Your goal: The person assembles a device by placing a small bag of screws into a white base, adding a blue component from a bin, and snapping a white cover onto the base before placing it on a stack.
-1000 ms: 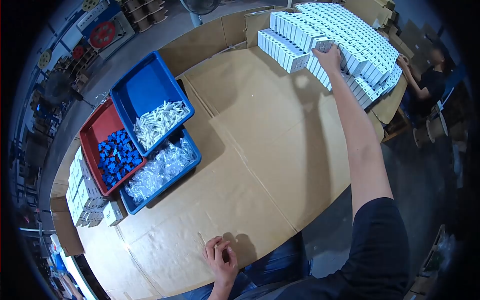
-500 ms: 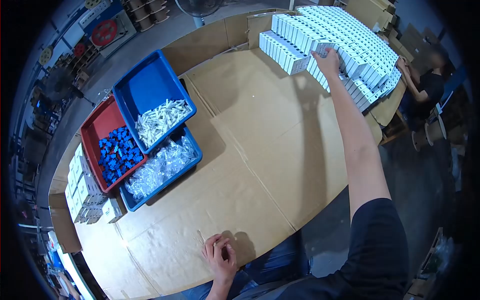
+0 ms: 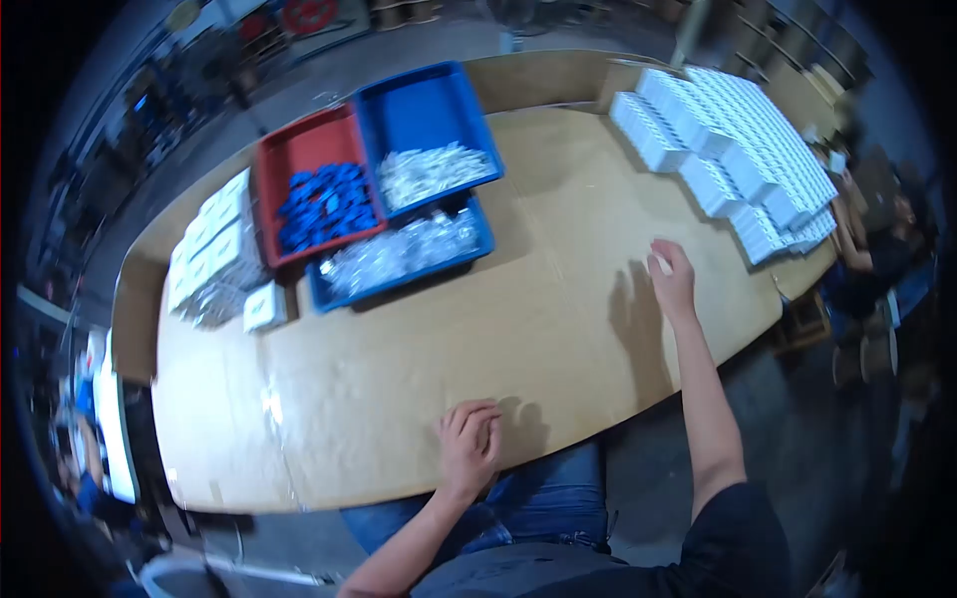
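Note:
My right hand (image 3: 673,271) is above the right half of the cardboard-covered table (image 3: 558,329), fingers loosely bent, thumb apart, nothing visible in it. Beyond it stand stepped rows of white boxes (image 3: 743,164), which it does not touch. Near the front edge my left hand (image 3: 472,444) hovers, its fingers half curled and parted, with no object seen in it. Farther left are a red tray (image 3: 309,145) of blue parts (image 3: 327,207), a blue tray (image 3: 419,105) of white pieces (image 3: 436,171), and a lower blue tray (image 3: 399,282) of clear plastic bags (image 3: 399,254).
White boxes (image 3: 214,249) are stacked on the left side, with one separate box (image 3: 265,307) beside them. A low cardboard wall (image 3: 548,80) lines the back edge. Another person (image 3: 877,239) sits beyond the right side; part of someone else (image 3: 95,468) shows at far left.
My right hand has come away from the white box rows, back toward me. The camera view has turned, shifting the scene. My left hand remains near the front edge.

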Available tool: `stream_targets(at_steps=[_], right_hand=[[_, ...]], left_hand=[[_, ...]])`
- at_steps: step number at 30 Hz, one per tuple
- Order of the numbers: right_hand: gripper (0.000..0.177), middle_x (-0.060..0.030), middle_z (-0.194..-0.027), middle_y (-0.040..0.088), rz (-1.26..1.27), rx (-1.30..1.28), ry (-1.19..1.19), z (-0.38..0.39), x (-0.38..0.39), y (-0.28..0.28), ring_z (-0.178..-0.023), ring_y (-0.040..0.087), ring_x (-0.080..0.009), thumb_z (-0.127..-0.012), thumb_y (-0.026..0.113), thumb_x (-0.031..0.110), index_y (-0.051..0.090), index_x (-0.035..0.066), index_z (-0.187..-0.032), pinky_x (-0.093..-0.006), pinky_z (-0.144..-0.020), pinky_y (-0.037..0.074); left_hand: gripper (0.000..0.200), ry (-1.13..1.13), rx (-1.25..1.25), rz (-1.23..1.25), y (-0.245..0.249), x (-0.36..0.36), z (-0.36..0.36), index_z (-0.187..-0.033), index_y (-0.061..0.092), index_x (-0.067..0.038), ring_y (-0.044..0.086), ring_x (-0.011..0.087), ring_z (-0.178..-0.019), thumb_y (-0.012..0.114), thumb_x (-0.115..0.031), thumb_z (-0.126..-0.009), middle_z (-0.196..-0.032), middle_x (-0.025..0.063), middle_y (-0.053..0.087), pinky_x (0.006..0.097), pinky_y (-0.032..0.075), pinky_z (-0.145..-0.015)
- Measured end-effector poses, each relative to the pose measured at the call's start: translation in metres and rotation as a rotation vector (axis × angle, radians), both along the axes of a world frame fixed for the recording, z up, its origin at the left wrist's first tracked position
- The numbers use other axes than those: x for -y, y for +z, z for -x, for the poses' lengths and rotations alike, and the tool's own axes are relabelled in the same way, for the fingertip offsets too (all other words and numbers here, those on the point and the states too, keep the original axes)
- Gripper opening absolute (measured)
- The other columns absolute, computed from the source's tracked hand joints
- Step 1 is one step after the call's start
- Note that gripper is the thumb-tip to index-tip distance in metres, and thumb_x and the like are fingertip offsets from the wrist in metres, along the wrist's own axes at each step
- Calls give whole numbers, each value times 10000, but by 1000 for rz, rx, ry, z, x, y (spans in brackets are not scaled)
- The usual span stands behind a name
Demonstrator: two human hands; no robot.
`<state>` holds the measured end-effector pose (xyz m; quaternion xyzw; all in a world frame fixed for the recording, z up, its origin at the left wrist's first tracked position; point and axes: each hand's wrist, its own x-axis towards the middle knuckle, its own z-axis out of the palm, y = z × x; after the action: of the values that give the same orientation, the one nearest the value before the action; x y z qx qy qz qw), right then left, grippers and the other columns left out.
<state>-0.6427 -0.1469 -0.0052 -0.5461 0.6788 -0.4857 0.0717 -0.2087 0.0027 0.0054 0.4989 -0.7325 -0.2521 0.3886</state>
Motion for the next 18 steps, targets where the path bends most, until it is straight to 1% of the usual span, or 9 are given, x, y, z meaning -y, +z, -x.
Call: stream_targets(at_steps=[2, 5, 7, 10, 11, 12, 13, 17, 18], right_hand=[[207, -170, -1164, 707, -4, -154, 124, -57, -51, 9, -1105, 694, -303, -926, 683, 4, 691, -21, -1131, -365, -978, 537], [152, -172, -1145, 714, -55, -102, 182, -129, -110, 19, -1098, 693, -299, -938, 666, -14, 685, -42, -1085, -373, -985, 530], [140, -167, -1138, 720, -66, -69, 200, -162, -140, 20, -1093, 692, -301, -945, 657, -17, 682, -46, -1080, -376, -990, 526], [125, -157, -1130, 724, -59, -31, 227, -198, -179, 25, -1083, 692, -295, -956, 651, -11, 679, -45, -1073, -373, -993, 521], [120, -154, -1128, 724, -68, 8, 228, -208, -189, 28, -1081, 692, -290, -961, 650, -6, 678, -45, -1070, -371, -993, 519], [115, -150, -1126, 724, -82, 44, 230, -216, -200, 31, -1078, 691, -286, -965, 649, -2, 678, -44, -1068, -369, -994, 517], [97, -137, -1082, 732, -74, 101, 208, -226, -209, 27, -1045, 698, -257, -977, 645, 12, 683, -41, -1049, -358, -975, 522], [105, -119, -981, 749, -134, 122, 222, -262, -234, 39, -948, 717, -212, -992, 642, 33, 703, -35, -1043, -336, -897, 548], [109, -121, -982, 749, -147, 109, 256, -267, -233, 40, -947, 718, -210, -991, 646, 38, 705, -35, -1047, -334, -894, 549]], left_hand=[[142, -4, -46, 22, 0, -3, -5, -1031, 704, -86, 633, 274, -1101, 696, -44, -895, -1107, 73, 704, 411, 450, -980], [125, 23, -157, 30, -3, -8, -15, -1021, 702, -66, 653, 283, -1065, 686, -39, -900, -1084, 89, 716, 397, 474, -950], [120, 59, -278, 37, -28, -7, -18, -1046, 695, -42, 665, 263, -1032, 671, -40, -928, -1072, 91, 710, 365, 493, -922], [120, 32, -614, -132, -15, -13, -29, -1072, 687, -21, 668, 225, -1007, 646, -34, -960, -1050, 96, 708, 339, 510, -909], [134, 5, -645, -131, -20, -16, -36, -1099, 683, -12, 667, 195, -1002, 621, -25, -981, -1051, 104, 710, 327, 516, -921], [140, 13, -621, -110, -21, -22, -46, -1105, 682, -11, 671, 200, -1000, 624, -27, -978, -1055, 108, 711, 329, 519, -921], [147, 23, -597, -90, -21, -30, -60, -1111, 681, -10, 675, 206, -998, 627, -28, -975, -1060, 112, 712, 331, 522, -920], [178, 137, -456, -20, -15, -53, -135, -1125, 679, -6, 687, 222, -996, 633, -24, -954, -1064, 121, 711, 333, 529, -918], [197, 194, -420, 16, -15, -56, -158, -1123, 677, -2, 689, 223, -1001, 635, -19, -931, -1056, 126, 711, 340, 531, -926]])
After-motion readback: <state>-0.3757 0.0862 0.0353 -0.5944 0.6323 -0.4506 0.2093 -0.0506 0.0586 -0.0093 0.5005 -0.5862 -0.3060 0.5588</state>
